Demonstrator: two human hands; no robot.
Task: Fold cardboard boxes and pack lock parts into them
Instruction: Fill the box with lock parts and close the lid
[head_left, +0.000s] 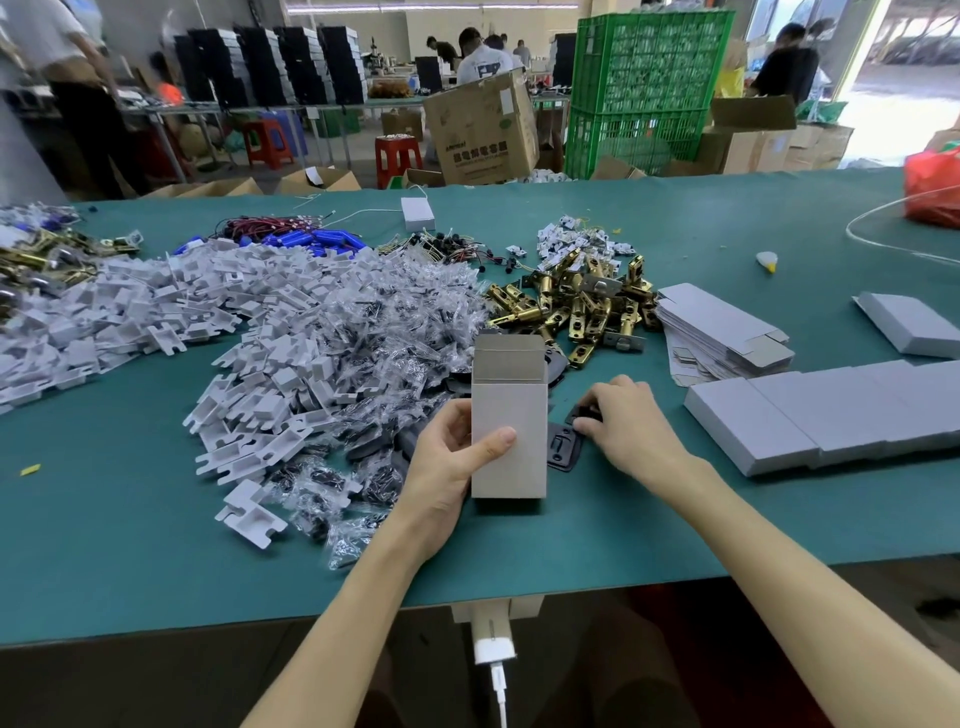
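The left hand (447, 467) grips an upright grey box (509, 441), thumb laid across its near face and fingers curled round its left side. The box stands on the green table (156, 545) near the near edge, in the middle of the view. The right hand (628, 421) is just right of the box, its fingers curled down and pinching a small black part (587, 414) that lies on the table. A black plate (563, 448) lies touching or just beside that part, between the hand and the box. The box is already folded into shape: its top is open, with the far flap standing up, so the step in hand looks like packing rather than folding, and probably an early part of it, since I cannot see whether anything is inside yet. The next move likely calls for lifting the black part clear of the plate, bringing it left over the open mouth and dropping it in while the left hand keeps the box upright and square. Other supplies are close by: brass latches (582, 306) heaped just beyond the box, clear bags of dark hardware (374, 338) and grey inserts (208, 312) to the left, flat blanks (722, 327) to the far right, and a row of closed boxes (831, 410) to the right.
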